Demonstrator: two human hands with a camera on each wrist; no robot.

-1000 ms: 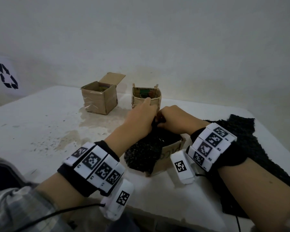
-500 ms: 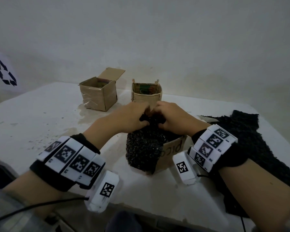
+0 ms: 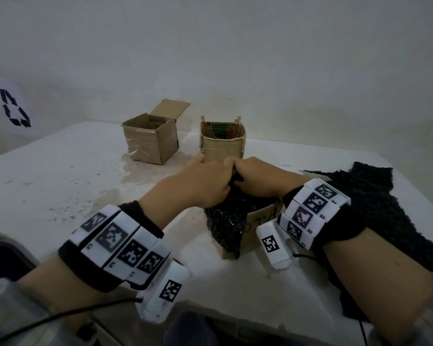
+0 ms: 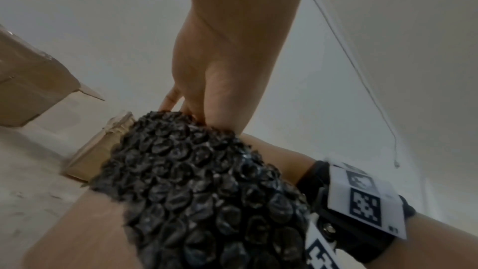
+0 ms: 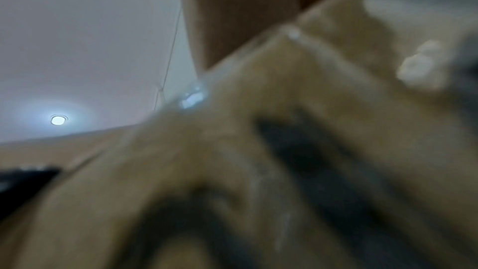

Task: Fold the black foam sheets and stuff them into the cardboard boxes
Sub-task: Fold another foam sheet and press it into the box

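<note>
Foam: black bubbled foam sheet [image 3: 226, 221] bunched in the near brown cardboard box [image 3: 263, 218], one fold draped over its left wall.
Hands: left hand [image 3: 203, 183] and right hand [image 3: 256, 177] both clutch the foam top.
Change: hands pushed lower than half a second ago; more foam inside.
Writing: dark handwritten marker letters on box front, unreadable.
Beyond: two open cardboard boxes [image 3: 151, 139], spare black sheet [image 3: 375, 196] on white table [image 3: 60, 176].

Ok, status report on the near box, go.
Both hands, left and right, gripping foam atop near box. Foam half in, flap hanging over the front. Nothing blocking.
</note>
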